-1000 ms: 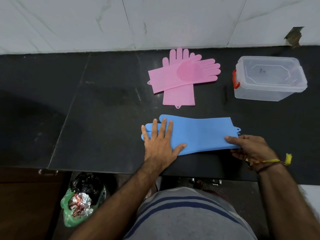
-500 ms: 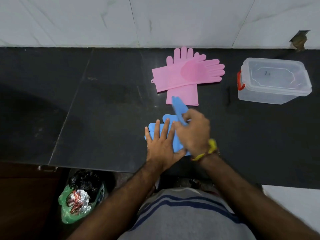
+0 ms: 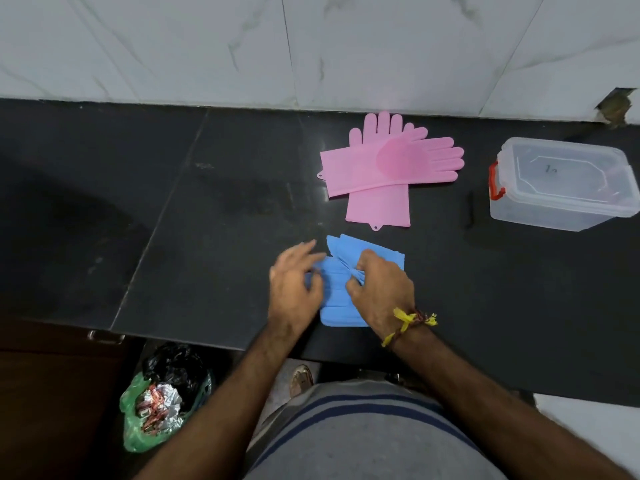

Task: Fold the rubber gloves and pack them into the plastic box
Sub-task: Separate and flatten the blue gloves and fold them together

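The blue rubber gloves (image 3: pixel 335 299) lie folded over into a short bundle near the front edge of the black counter (image 3: pixel 221 237). My right hand (image 3: pixel 379 289) pinches the folded blue rubber at its middle. My left hand (image 3: pixel 294 284) hovers blurred at the bundle's left edge, fingers spread, touching it lightly. A pair of pink rubber gloves (image 3: pixel 381 171) lies crossed and flat farther back. The clear plastic box (image 3: pixel 561 183) with a red handle stands lidded at the right.
A white marble wall (image 3: pixel 311 46) backs the counter. A green bag of rubbish (image 3: pixel 159 400) sits on the floor at the lower left, beside a brown cabinet front (image 3: pixel 52 393). A foot shows under the counter edge.
My right hand carried the cuff end of the blue gloves leftward over the finger end, halving their length. My left hand lifted from pressing flat on them and shifted to the bundle's left edge.
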